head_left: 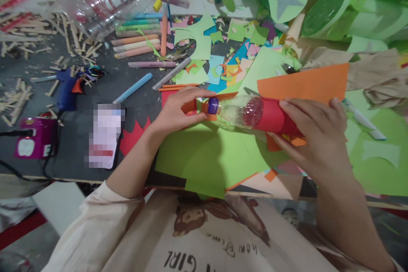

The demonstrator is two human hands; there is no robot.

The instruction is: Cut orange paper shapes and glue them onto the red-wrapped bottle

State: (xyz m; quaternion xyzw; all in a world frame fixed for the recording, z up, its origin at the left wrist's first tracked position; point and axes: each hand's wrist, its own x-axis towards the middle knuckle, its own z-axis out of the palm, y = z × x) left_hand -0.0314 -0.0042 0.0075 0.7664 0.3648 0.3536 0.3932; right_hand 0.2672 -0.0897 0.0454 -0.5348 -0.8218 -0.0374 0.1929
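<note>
A clear plastic bottle [234, 109] with a purple cap [212, 106] lies sideways in front of me, its cap end to the left. Red paper [277, 114] wraps its body. My right hand [314, 129] is closed round the wrapped part, with the bottle's base hidden behind it. At the other end, my left hand [183, 108] has its thumb and fingers curved about the cap. Under the bottle lies a sheet of light green paper [191, 153], and an orange sheet [306, 83] sits just behind it.
A phone [106, 136] and a blue glue gun [66, 89] lie on the left, beside a magenta box with cables [36, 136]. Markers [137, 46], paper scraps and small sticks cover the back. Green-covered bottles [331, 12] stand at the back right.
</note>
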